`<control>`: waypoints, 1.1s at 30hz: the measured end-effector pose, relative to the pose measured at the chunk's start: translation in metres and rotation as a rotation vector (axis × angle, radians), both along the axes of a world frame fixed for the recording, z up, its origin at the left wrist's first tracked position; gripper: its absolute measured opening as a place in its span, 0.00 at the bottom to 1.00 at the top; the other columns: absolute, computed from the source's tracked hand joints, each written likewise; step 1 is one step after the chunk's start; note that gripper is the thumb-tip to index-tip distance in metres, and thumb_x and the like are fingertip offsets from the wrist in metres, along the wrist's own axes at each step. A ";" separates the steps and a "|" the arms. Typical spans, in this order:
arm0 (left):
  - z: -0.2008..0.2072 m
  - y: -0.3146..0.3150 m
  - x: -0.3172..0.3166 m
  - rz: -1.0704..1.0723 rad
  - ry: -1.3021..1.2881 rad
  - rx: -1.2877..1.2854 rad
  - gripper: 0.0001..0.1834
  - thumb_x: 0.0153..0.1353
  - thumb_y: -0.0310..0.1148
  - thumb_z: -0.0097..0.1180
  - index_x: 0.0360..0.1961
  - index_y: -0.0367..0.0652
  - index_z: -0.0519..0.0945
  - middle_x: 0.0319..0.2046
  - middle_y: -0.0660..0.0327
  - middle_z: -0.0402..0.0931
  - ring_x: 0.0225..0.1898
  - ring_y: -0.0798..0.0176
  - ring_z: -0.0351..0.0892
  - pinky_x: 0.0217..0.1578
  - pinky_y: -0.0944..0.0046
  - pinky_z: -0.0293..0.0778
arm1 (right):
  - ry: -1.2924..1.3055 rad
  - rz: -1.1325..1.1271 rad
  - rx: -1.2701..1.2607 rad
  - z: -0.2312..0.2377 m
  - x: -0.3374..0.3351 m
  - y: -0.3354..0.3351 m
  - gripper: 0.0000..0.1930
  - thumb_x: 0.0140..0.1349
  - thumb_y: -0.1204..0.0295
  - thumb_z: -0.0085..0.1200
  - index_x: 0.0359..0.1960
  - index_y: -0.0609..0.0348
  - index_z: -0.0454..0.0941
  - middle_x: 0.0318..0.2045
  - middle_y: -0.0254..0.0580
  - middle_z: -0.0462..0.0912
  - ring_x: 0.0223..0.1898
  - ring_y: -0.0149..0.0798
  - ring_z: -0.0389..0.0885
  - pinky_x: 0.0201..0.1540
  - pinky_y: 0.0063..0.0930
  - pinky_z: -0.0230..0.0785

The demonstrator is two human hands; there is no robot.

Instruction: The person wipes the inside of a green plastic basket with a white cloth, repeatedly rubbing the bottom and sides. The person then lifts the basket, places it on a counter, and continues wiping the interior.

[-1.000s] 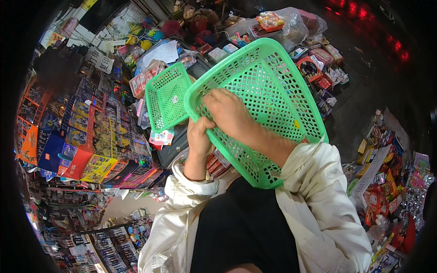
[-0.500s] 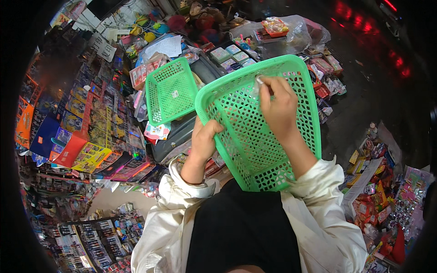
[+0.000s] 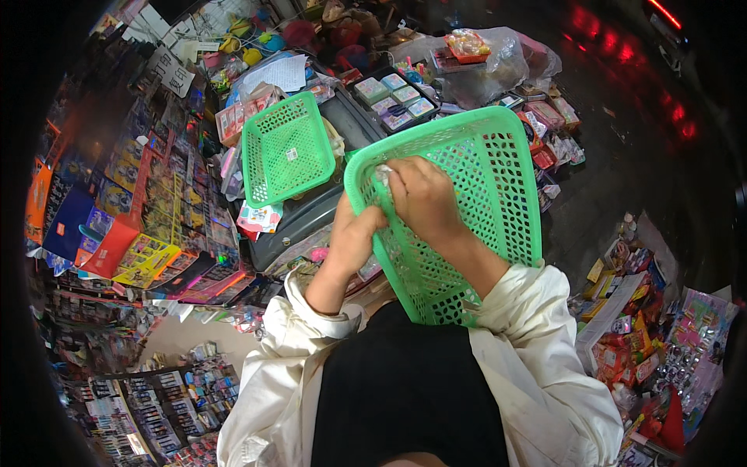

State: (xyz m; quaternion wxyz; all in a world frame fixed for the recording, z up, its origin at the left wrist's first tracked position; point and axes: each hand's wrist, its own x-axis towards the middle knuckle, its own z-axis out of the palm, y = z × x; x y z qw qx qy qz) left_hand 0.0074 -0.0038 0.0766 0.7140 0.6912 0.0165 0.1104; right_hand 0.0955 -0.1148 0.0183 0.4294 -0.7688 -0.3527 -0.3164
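At centre, a green perforated plastic basket [image 3: 478, 191] is gripped at the rim by the left hand [image 3: 354, 240], apparently for bracing, while a crumpled white wad [image 3: 383, 174] is pinched inside by the right hand [image 3: 426, 200].

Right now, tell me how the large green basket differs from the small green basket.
The large green basket has the left hand gripping its rim and the right hand inside with a white wad; the small green basket has no hand on it. The large green basket looks bigger, though nearness may add to that; the small green basket looks smaller. Both are perforated, roughly rectangular and round-cornered.
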 end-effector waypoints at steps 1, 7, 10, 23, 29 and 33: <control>0.000 -0.002 -0.001 0.000 0.024 -0.005 0.19 0.49 0.21 0.45 0.45 0.33 0.72 0.31 0.64 0.71 0.32 0.69 0.69 0.33 0.70 0.67 | 0.014 -0.025 0.017 0.002 0.002 -0.005 0.05 0.61 0.74 0.52 0.35 0.61 0.80 0.31 0.47 0.82 0.33 0.48 0.82 0.34 0.39 0.76; 0.000 -0.005 -0.002 0.047 0.012 -0.035 0.22 0.48 0.20 0.45 0.48 0.33 0.72 0.34 0.63 0.73 0.36 0.68 0.70 0.36 0.69 0.68 | 0.186 -0.285 -0.060 0.046 0.006 -0.038 0.06 0.61 0.74 0.52 0.34 0.62 0.79 0.29 0.49 0.81 0.33 0.50 0.81 0.34 0.43 0.75; -0.001 -0.002 0.002 0.002 0.008 0.002 0.24 0.47 0.19 0.45 0.49 0.33 0.72 0.34 0.63 0.73 0.35 0.68 0.70 0.36 0.69 0.68 | 0.149 -0.167 -0.030 0.050 -0.001 -0.030 0.05 0.60 0.75 0.52 0.34 0.63 0.79 0.29 0.50 0.79 0.33 0.53 0.80 0.35 0.44 0.74; -0.003 0.003 0.010 -0.011 0.041 0.061 0.27 0.45 0.20 0.46 0.52 0.33 0.71 0.34 0.62 0.73 0.34 0.66 0.70 0.35 0.66 0.69 | -0.099 -0.039 -0.181 0.019 0.011 -0.017 0.04 0.60 0.74 0.52 0.32 0.60 0.79 0.28 0.45 0.78 0.32 0.46 0.78 0.33 0.39 0.73; -0.004 0.004 0.006 0.025 0.052 0.043 0.28 0.46 0.20 0.45 0.54 0.33 0.70 0.35 0.62 0.73 0.35 0.67 0.70 0.36 0.68 0.69 | 0.177 -0.472 -0.050 0.036 0.027 -0.035 0.04 0.58 0.75 0.53 0.33 0.60 0.79 0.28 0.48 0.78 0.31 0.48 0.80 0.34 0.41 0.74; -0.006 0.008 0.010 0.006 0.057 0.069 0.31 0.46 0.20 0.45 0.57 0.32 0.69 0.36 0.63 0.73 0.36 0.68 0.70 0.36 0.68 0.69 | -0.020 -0.101 -0.227 0.016 0.010 -0.008 0.05 0.57 0.77 0.51 0.34 0.61 0.78 0.28 0.47 0.77 0.31 0.48 0.79 0.33 0.42 0.74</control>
